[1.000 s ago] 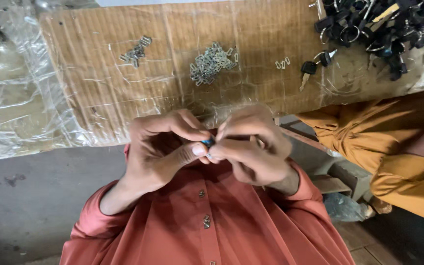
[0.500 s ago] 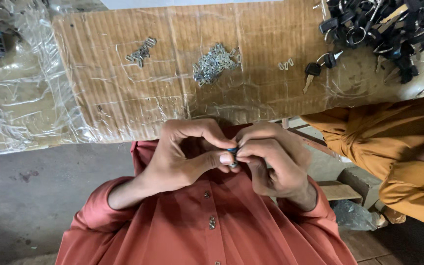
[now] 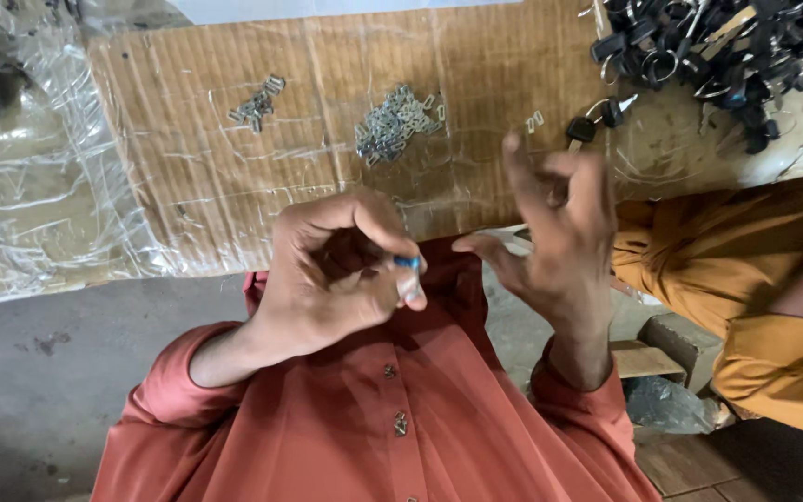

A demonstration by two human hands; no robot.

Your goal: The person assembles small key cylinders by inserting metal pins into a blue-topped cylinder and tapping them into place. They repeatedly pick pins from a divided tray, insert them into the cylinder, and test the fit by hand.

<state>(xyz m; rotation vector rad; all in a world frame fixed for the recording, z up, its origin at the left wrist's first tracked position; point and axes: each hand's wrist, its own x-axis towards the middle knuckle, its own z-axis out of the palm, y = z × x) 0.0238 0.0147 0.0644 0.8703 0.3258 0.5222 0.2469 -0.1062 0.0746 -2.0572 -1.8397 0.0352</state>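
Note:
My left hand [image 3: 332,274] is curled over my red-orange shirt and pinches a small blue-and-silver piece [image 3: 408,274] between thumb and forefinger. Beside it, my right hand [image 3: 555,237] is lifted with its fingers spread and nothing in it. Beyond both hands a cardboard sheet under clear plastic [image 3: 188,186] carries a heap of small metal clips [image 3: 394,123], a smaller cluster of clips [image 3: 255,104], two loose clips [image 3: 533,121] and a black-headed key [image 3: 587,125].
A pile of black-headed keys and rings [image 3: 713,51] fills the far right corner. A person in yellow-orange clothing [image 3: 745,279] sits at my right. Crinkled clear plastic [image 3: 20,214] covers the left; grey floor [image 3: 39,372] lies below it.
My hands were pressed together around the small piece. Now the right hand has let go and swung up and right with fingers open, while the left hand keeps the piece.

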